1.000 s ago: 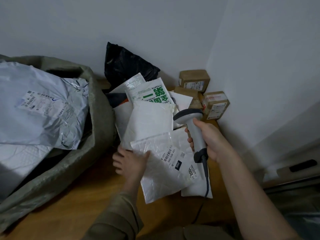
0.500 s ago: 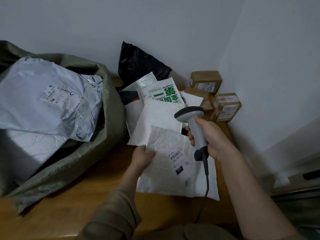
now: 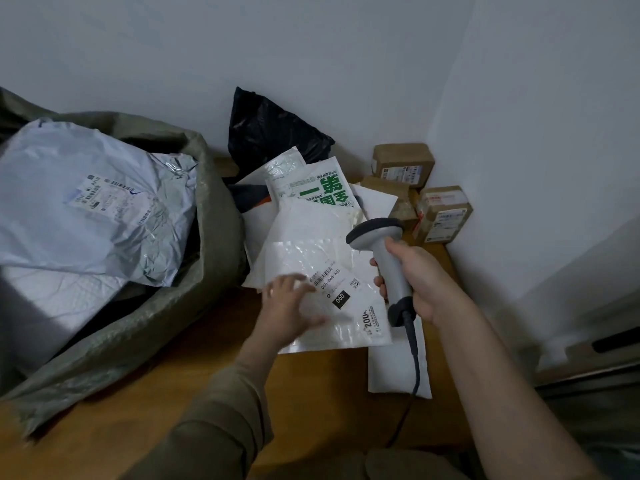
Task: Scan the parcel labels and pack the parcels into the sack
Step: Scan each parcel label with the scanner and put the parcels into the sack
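Wooden tabletop (image 3: pixel 145 403) seen from head height, corner of two pale walls at about 1 o'clock; big olive-green woven sack (image 3: pixel 211 216) slumped open from 9 to 10 o'clock, already stuffed with a crinkled grey poly mailer (image 3: pixel 69 216) lying label-up on top, plus a white padded one (image 3: pixel 45 306) tucked under it.

Dead centre: glossy white bubble mailer (image 3: pixel 332 306) lying flat on the pile, label (image 3: pixel 332 278) face up, barcode and "060" tag readable; left hand (image 3: pixel 289 306) resting on its left edge, fingers spread and fairly straight, a bit motion-blurred so can't tell if pressing or just touching; olive sleeve (image 3: pixel 214 427) trailing down to 6 o'clock.

Right hand (image 3: pixel 415 282) at roughly 3 o'clock of that mailer, fingers wrapped tight round the grip of a grey handheld barcode scanner (image 3: pixel 384 251); scanner head tipped toward 10 o'clock, just beside the mailer's right edge; dark cable (image 3: pixel 415 362) hanging from the butt toward 6 o'clock, crossing another white mailer (image 3: pixel 394 372) underneath.

Up at 12 o'clock: loose heap of white mailers, one flat white pouch with green printed characters (image 3: pixel 311 188), and a crumpled black plastic bag (image 3: pixel 270 133) leaning on the wall behind; over at 1 to 2 o'clock, small brown cardboard boxes (image 3: pixel 440 216) with labels, stacked right in the corner.
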### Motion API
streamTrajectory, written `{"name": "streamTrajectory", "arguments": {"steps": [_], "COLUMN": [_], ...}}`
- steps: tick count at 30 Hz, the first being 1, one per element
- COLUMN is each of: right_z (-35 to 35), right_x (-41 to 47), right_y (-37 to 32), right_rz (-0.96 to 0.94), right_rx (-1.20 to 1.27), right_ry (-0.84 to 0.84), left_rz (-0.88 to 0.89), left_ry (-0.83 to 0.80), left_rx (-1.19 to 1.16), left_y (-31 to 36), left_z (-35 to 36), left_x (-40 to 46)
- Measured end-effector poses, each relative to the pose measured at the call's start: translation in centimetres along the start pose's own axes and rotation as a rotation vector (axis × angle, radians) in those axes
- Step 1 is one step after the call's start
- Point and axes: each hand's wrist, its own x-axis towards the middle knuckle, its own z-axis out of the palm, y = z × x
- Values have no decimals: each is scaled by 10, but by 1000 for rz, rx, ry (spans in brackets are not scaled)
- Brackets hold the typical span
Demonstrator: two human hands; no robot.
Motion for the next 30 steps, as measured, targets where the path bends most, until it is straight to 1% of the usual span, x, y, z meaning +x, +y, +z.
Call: {"name": "streamTrajectory", "arguments": {"steps": [1,2,3,4,6,9,10,12,14,16,19,22,26,30], "right_z": [-1,-2,-3,-4,-4,-1,0,3,6,9,15,15,9,2], "right_x": [0,-1,-2,-3,-7,-10,-12,-16,-21,-29,-42,-51,-57,-61], "right_y": [-1,-2,-4,-7,-14,-32,-39,-54,-69,-82,-96,-101,-102,-101], "right_rz": [14,23,25,19,3,-37,-51,-85,-117,-135,-152,-163,-204,-285], "right_rx": [-17,-30,-44,-64,-117,-192,-214,-246,-261,-252,-234,-225,-245,-362], "right_ry": [-2,-7,-14,-22,-33,-37,-40,-55,-73,-97,-134,-150,-136,-81], "left_rz": [53,76,90,106,155,218,207,112,-33,-114,-74,-127,-180,-178], "left_ry": [-116,-196,-221,-201,-86,68,108,154,145,96,-8,-103,-111,-124], "left_rx": [61,146,236,315,399,347,342,336,342,353,345,338,378,408], "left_y": [-2,-6,-11,-14,-18,-21,-21,-19,-14,-7,-2,1,3,2], "left_z": [12,21,29,35,39,33,27,12,1,-2,8,18,17,15], "left_x": [-6,-10,-14,-17,-21,-13,-8,1,10,14,16,15,14,16]}}
